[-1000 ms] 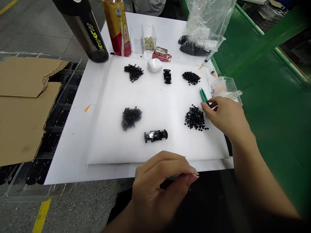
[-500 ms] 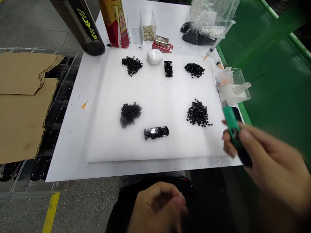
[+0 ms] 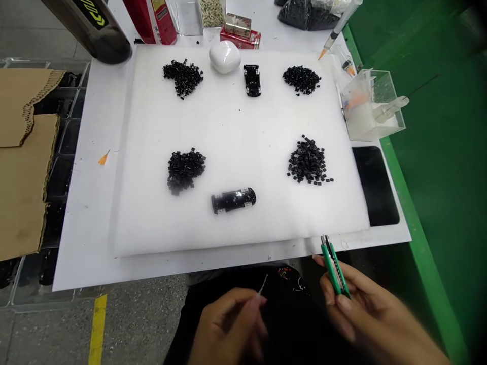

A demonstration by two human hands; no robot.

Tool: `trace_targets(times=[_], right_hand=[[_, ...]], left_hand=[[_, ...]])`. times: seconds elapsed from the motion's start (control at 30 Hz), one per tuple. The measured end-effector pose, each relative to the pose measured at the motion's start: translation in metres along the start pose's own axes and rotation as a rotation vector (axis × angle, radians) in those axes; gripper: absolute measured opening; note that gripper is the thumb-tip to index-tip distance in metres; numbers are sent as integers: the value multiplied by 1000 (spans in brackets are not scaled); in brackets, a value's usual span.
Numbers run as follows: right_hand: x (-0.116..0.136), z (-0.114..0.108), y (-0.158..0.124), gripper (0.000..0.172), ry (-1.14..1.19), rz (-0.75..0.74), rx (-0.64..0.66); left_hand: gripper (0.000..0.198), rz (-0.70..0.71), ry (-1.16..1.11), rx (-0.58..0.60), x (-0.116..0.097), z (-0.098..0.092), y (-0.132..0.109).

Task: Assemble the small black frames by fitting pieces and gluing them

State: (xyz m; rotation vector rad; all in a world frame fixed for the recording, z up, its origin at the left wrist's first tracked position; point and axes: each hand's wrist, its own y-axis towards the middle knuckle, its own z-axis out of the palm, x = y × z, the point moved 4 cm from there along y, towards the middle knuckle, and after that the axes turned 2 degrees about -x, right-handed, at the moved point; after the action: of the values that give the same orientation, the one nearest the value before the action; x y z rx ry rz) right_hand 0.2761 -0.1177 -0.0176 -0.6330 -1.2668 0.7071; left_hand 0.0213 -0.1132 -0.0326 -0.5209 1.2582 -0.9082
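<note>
While the right hand (image 3: 367,314) is carrying a green utility knife (image 3: 334,268), wrapped firmly in its fingers, back past the near edge of the foam sheet (image 3: 236,142), the left hand (image 3: 228,324) is pinching a thin pale sliver (image 3: 262,285) between closed fingertips.

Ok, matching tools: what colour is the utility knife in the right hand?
The utility knife is green and black, best in head view.

Green and black utility knife (image 3: 334,268)

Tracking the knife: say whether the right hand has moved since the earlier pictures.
Yes, toward the person: the right hand now sits below the front edge of the white foam sheet.
</note>
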Motion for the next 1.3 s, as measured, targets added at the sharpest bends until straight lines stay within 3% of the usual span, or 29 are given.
trace_targets(times=[0.13,0.23,0.47,0.57,0.67,0.77,0.93,1.07,1.3], right_hand=[[-16,-8,-6,48,-241,45,-126],[-17,-11,-6,47,-331,-2,-252],[25,19,8,29,-641,-371,-396],[29,26,8,25,-757,-455,-457],[25,31,11,25,-819,-489,-449],[25,39,13,20,-938,-662,-410],[18,50,13,55,-1222,-954,-320],[13,48,11,66,-1377,-998,-326],[11,47,6,69,-1485,-1010,-281]], left_hand=[[56,0,12,-82,-23,4,10],[55,-17,-26,-75,-29,4,12],[62,-130,-172,16,-32,-5,20],[64,-171,-211,40,-34,-5,21],[65,-202,-253,70,-35,-4,21],[63,-214,-275,95,-34,-5,23],[61,-204,-292,139,-32,-8,26],[60,-220,-275,146,-32,-9,27],[54,-199,-303,171,-31,-10,28]])
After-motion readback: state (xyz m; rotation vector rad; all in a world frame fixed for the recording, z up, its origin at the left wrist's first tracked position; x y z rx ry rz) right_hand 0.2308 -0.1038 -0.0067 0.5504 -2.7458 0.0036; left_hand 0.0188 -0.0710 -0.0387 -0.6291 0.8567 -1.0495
